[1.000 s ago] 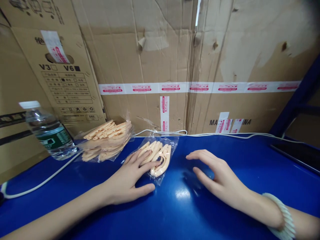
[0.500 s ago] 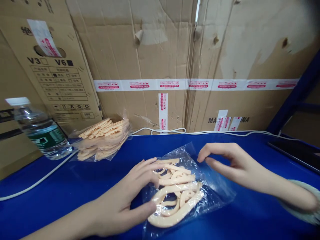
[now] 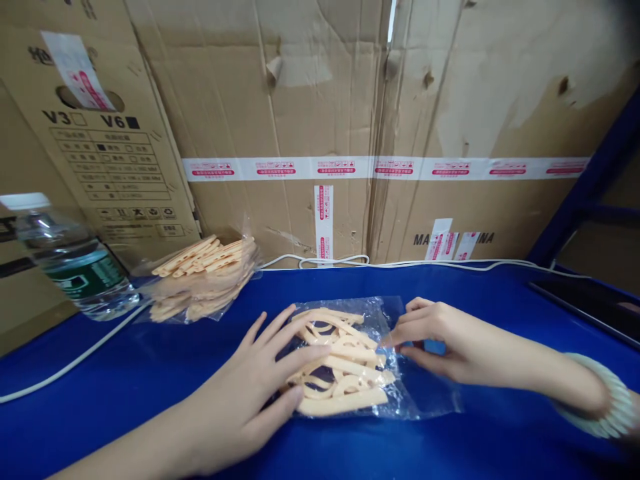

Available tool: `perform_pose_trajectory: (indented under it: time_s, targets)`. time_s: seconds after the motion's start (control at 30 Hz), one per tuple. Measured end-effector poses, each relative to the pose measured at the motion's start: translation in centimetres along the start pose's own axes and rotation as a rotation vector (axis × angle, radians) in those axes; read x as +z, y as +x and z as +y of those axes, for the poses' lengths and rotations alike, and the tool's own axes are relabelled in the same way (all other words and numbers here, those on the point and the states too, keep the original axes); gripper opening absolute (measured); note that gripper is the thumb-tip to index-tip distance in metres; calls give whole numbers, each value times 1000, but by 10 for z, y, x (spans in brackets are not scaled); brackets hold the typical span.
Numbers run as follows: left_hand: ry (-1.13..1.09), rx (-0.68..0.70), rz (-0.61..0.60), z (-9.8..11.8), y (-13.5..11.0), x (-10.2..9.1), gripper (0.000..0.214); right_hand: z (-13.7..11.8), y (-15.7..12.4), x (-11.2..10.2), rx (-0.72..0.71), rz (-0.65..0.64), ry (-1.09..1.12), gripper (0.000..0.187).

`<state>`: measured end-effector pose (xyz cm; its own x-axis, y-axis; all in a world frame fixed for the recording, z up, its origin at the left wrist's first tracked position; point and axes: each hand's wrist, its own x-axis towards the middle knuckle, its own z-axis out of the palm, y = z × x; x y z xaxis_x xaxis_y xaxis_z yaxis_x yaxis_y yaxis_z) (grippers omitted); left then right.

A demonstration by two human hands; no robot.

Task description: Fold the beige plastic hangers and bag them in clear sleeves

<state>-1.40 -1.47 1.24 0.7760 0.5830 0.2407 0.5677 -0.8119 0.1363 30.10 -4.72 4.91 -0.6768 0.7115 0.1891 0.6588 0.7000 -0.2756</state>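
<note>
A clear plastic bag (image 3: pixel 400 393) lies flat on the blue table (image 3: pixel 150 373), filled with several peach-coloured plastic hook pieces (image 3: pixel 345 373). My left hand (image 3: pixel 250 393) rests on the bag's left side, fingers spread and stretched flat over the pieces. My right hand (image 3: pixel 440 337) is at the bag's right side, its fingertips pressed together on the film near the top edge. A pale beaded bracelet (image 3: pixel 605 400) sits on my right wrist.
A second bag of the same peach pieces (image 3: pixel 205 277) lies at the back left beside a water bottle (image 3: pixel 70 257). A white cable (image 3: pixel 350 263) runs along the foot of the cardboard boxes (image 3: pixel 325 120). A dark flat device (image 3: pixel 590 300) lies at the right.
The bag has been pulled nearer from the back and flattened out. My left hand has stayed on it; my right hand has dropped from above it onto its right side.
</note>
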Motion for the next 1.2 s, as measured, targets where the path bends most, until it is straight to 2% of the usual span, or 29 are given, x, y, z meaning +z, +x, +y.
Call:
perform_pose_trajectory:
  time_s: [0.1, 0.2, 0.4, 0.67, 0.73, 0.9, 1.1, 1.2]
  targets:
    - [-59, -60, 89, -9, 1, 7, 45, -8, 1, 9, -12, 51, -73, 31]
    - [-140, -99, 120, -11, 0, 15, 44, -14, 2, 14, -18, 63, -44, 37]
    - [-143, -72, 122, -5, -3, 30, 54, -10, 14, 19, -9, 68, 27, 43]
    - [-76, -67, 99, -5, -4, 31, 60, -6, 47, 32, 54, 82, 36, 40]
    - [-63, -69, 103, -5, -5, 31, 59, -8, 54, 33, 103, 94, 55, 35]
    - [-50, -47, 48, -6, -5, 29, 58, -5, 67, 37, 316, 66, 288, 29]
    - [-46, -47, 23, -6, -3, 28, 58, -2, 77, 35, 404, -17, 438, 24]
    - [-37, -35, 47, -6, -4, 28, 58, -4, 80, 36, 443, -11, 496, 22]
